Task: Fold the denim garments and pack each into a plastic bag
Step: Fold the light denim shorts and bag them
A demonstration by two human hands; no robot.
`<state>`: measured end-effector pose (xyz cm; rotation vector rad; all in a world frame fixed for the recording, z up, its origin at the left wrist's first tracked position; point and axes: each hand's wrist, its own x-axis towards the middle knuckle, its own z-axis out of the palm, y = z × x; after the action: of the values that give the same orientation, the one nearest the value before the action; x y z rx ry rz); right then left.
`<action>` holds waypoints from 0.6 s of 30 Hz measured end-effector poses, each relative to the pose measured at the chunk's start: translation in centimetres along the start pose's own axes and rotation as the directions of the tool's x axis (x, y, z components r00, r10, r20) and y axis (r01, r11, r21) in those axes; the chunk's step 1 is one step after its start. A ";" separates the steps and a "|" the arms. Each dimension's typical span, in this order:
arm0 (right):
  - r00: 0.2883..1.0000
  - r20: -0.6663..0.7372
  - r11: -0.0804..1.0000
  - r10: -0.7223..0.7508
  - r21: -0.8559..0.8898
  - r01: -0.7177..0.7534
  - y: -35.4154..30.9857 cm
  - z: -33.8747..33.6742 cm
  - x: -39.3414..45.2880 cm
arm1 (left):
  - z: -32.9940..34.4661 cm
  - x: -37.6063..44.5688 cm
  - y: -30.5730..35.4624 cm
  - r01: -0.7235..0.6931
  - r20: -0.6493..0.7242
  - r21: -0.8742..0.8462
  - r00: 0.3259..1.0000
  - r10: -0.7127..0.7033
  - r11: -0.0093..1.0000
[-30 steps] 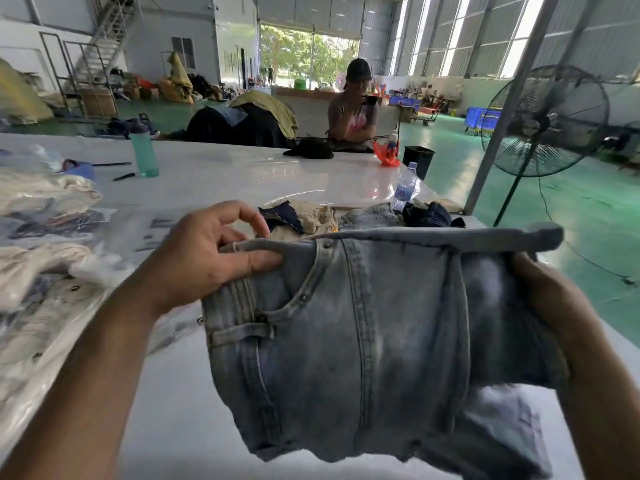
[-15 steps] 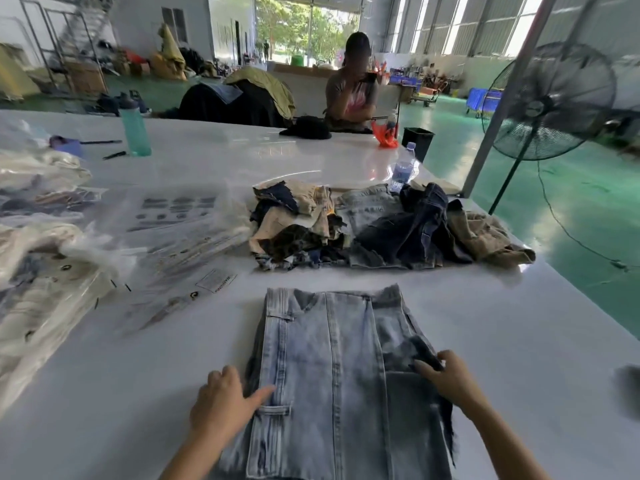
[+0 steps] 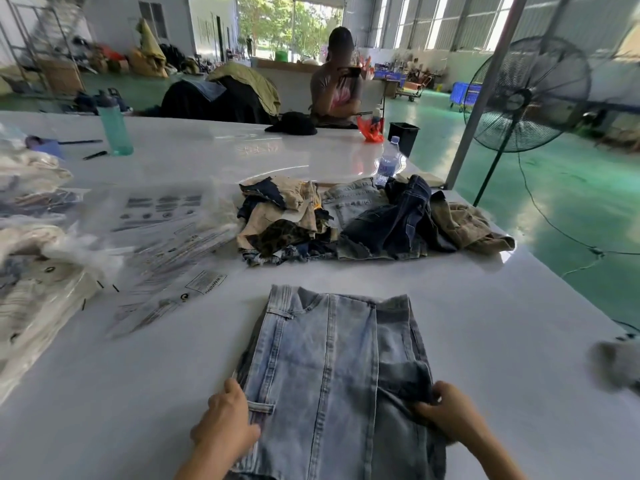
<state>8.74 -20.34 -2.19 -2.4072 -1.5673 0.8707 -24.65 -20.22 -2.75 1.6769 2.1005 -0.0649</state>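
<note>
Pale denim garment [image 3: 332,368] lay flat at the worktop's [image 3: 485,306] near edge; left hand [image 3: 227,422] and right hand [image 3: 446,412] pinched its side edges with curled fingers, presumably to fold it.

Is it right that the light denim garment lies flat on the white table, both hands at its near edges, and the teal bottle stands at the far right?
Not quite. The head view shows the teal bottle at the far left; the rest holds.
</note>
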 end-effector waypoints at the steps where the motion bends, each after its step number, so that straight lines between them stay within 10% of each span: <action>1: 0.995 0.097 0.997 -0.009 -0.075 0.016 -0.2 -0.7 -0.3 | -0.5 0.5 0.0 -0.053 0.007 0.070 0.999 0.053 0.996; 5: 0.881 0.472 0.987 0.032 -0.152 0.046 -2.3 -4.1 -0.7 | -5.2 3.5 0.7 -0.084 -0.337 0.339 0.919 0.204 0.937; 10: 0.979 -0.115 0.972 -0.169 -0.183 0.147 -5.5 -4.6 2.5 | -5.9 3.0 0.8 -0.161 -0.563 0.088 0.806 0.182 0.983; 15: 0.981 -0.077 0.961 -0.177 -0.229 0.156 -5.4 -1.0 4.2 | 2.2 -2.4 1.2 -0.523 -0.265 0.339 0.744 0.613 0.782; 18: 0.951 -0.194 0.951 -0.240 0.151 0.270 -4.0 -0.3 3.4 | 2.5 -3.0 -1.1 -0.604 -0.164 0.397 0.694 0.701 0.691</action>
<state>6.67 -15.47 -1.63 -2.0403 -1.6151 0.6964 -24.38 -23.98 -4.15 2.7159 1.5793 0.1012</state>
